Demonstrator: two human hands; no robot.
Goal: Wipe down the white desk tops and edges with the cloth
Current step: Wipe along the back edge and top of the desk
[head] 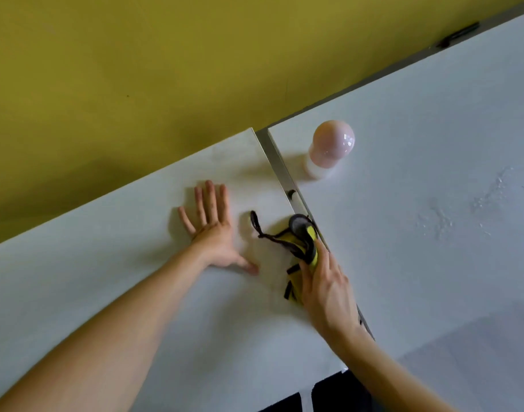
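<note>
**Cloth at desk seam**

Left hand [216, 233] lies flat, fingers spread, on the left desk [106, 278] at frame centre. Right hand [326, 286] grasps the yellow-and-grey cloth [302, 242] just right of centre, against the seam with the right desk [433, 144].

your only view is from your head: it looks forward and steeply down, close over the desks [418, 150], tilted, wall [135, 69] at top.

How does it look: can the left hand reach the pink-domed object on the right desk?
Probably yes. The left hand lies flat and free on the left desk, and only bare desk top and the gap separate it from the pink-domed object. The right hand, gripping the cloth, sits off that path.
</note>
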